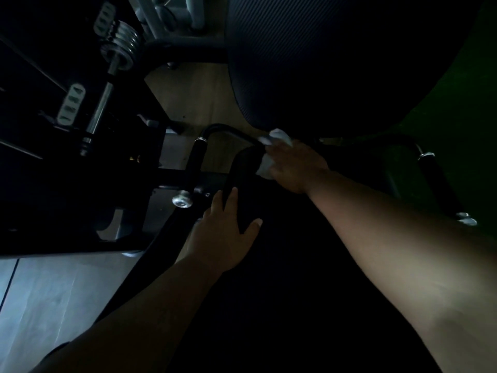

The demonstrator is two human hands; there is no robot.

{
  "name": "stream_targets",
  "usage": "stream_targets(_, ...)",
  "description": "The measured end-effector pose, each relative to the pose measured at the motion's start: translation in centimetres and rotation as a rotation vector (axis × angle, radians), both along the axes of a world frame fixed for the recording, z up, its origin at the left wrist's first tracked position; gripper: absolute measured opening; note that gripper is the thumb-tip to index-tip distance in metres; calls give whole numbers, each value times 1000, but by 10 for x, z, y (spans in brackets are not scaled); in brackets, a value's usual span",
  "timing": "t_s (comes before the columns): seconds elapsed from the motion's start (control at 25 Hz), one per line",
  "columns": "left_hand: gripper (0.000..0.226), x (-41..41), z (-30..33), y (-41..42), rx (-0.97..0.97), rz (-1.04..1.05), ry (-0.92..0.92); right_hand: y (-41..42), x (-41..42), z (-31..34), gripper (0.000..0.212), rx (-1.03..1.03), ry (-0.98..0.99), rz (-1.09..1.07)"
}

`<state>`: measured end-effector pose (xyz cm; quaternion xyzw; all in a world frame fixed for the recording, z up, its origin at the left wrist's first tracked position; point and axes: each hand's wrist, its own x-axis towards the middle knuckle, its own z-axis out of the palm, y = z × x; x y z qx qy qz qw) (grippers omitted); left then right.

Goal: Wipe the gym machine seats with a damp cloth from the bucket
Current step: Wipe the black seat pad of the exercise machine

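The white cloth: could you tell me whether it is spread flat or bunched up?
Bunched up: the white cloth pokes out in crumpled lumps around the right hand holding it at the seat.

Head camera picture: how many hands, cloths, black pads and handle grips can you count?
Hands: 2, left hand, right hand
Cloths: 1, white cloth
Black pads: 2, seat pad, back pad
Handle grips: 2, left handle grip, right handle grip
Total: 7

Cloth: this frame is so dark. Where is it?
Head view, right of centre: the white cloth is gripped by the right hand at the far end of the seat, below the backrest.
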<state>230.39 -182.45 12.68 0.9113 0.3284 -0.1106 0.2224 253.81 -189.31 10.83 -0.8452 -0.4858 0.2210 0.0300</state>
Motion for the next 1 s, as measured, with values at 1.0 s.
stream_targets(1.0,97,83,-20,12,82,-89,30,-108,10,4,58,57,13,-219)
